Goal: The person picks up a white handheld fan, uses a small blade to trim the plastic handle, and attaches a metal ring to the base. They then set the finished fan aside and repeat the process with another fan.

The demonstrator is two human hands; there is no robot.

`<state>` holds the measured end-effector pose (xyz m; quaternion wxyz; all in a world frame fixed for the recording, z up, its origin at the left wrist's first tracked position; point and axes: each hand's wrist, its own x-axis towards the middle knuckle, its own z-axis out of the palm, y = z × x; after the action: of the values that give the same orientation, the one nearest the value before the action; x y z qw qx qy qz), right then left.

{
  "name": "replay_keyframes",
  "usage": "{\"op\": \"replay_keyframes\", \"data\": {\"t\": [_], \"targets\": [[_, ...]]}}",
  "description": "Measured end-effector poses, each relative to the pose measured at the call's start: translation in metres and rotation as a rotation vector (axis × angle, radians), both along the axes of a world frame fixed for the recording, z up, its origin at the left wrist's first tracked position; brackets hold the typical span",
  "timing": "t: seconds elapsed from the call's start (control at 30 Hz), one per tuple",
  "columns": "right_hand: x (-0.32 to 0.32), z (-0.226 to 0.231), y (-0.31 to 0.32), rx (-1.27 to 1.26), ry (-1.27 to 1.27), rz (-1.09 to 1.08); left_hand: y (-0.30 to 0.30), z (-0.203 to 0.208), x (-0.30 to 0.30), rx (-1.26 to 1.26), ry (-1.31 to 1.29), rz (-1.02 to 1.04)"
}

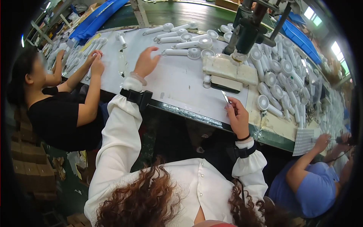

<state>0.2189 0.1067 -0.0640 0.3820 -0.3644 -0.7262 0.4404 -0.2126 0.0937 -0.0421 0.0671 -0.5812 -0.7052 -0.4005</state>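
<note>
My left hand (pixel 146 62) reaches over the white tabletop, fingers spread and nothing in them. Its fingertips are close to the strap end of a white handheld fan (pixel 193 53), apart from it as far as I can see. That fan lies in a loose row with several others, among them a white fan (pixel 204 42) just beyond. At the table's near edge my right hand (pixel 238 115) is closed on a slim silver metal tool that looks like tweezers (pixel 225 97), its tip pointing away from me.
A dark press (pixel 247 32) stands over a pale padded block (pixel 228 70). A flat white dark-edged piece (pixel 226 84) lies before the block. Many white fans (pixel 278 73) are heaped at right. Co-workers sit on both sides, one in black (pixel 66 121), one in blue (pixel 314 189).
</note>
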Motion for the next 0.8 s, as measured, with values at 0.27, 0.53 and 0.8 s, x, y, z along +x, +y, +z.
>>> {"op": "replay_keyframes", "data": {"t": [0.27, 0.53, 0.8], "targets": [[-0.003, 0.000, -0.002, 0.015, 0.021, 0.034, 0.052, -0.015, 0.057, -0.238, -0.024, -0.114], [-0.001, -0.002, 0.001, 0.015, 0.049, 0.041, 0.041, -0.005, 0.072, -0.538, 0.322, 0.052], [0.001, -0.002, 0.001, 0.018, 0.043, 0.025, -0.022, 0.011, 0.107, -0.424, -0.673, -0.299]]}}
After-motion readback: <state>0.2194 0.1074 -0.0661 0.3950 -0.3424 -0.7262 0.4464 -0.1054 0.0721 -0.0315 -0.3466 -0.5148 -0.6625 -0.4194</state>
